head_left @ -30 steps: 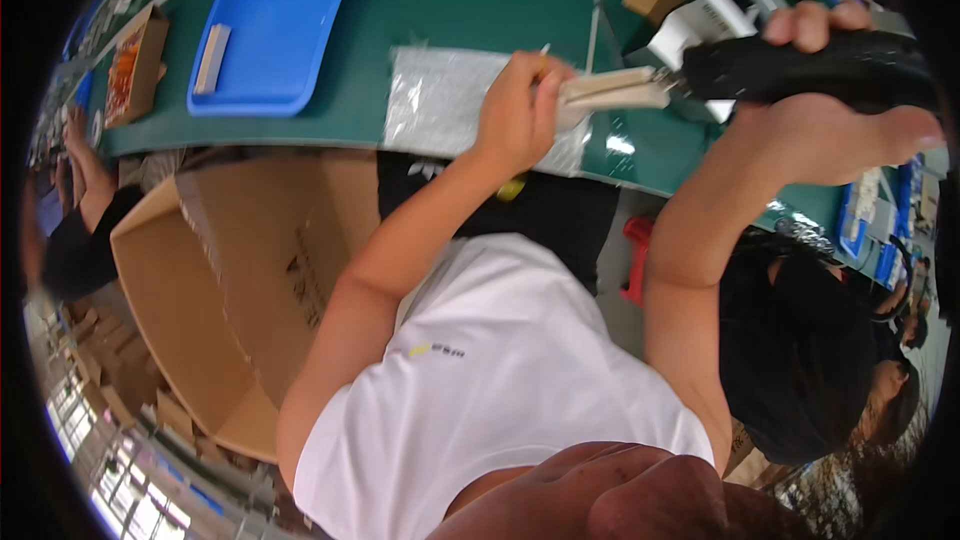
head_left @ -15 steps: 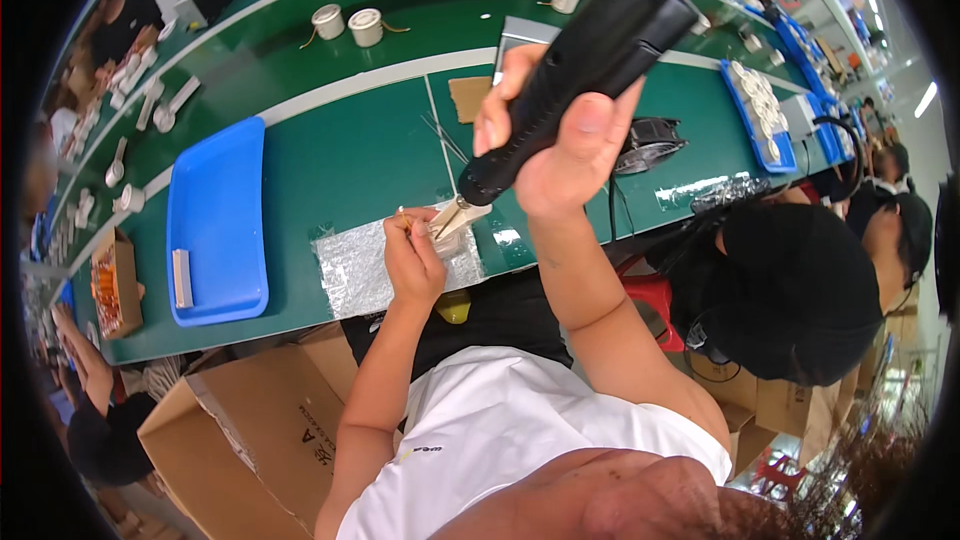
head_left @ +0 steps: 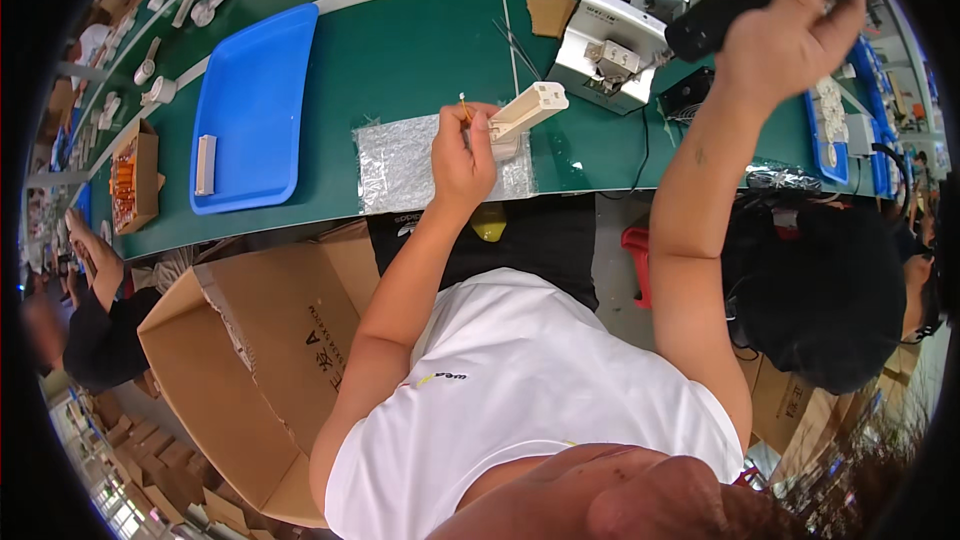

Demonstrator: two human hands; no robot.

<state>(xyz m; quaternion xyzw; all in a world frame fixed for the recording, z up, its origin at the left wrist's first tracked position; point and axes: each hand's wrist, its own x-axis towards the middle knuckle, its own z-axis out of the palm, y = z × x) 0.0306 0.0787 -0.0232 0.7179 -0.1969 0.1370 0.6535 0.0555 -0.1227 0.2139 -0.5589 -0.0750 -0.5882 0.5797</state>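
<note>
My left hand (head_left: 463,162) is closed round a white plastic housing with a long squared arm (head_left: 532,108), held tilted above a bubble-wrap sheet (head_left: 395,165). A thin wire end (head_left: 463,100) sticks up beside its fingers. Out to the far right, my right hand (head_left: 785,50) grips a black electric screwdriver (head_left: 725,18). The driver's tip points left and reaches a silver metal machine (head_left: 625,5), close to its front mechanism. Whether the tip touches the machine, I cannot tell.
A blue tray (head_left: 265,70) on the left holds a white bar-shaped part (head_left: 205,165). Beyond it stands a small carton (head_left: 140,175) of orange pieces. A cardboard piece (head_left: 550,14) and thin wires lie left of the machine. A large open carton (head_left: 255,340) is below the table edge.
My right hand has lifted the screwdriver off the white housing and carried it right to the metal machine. My left hand still holds the housing. The view has shifted, bringing the machine into fuller sight.
</note>
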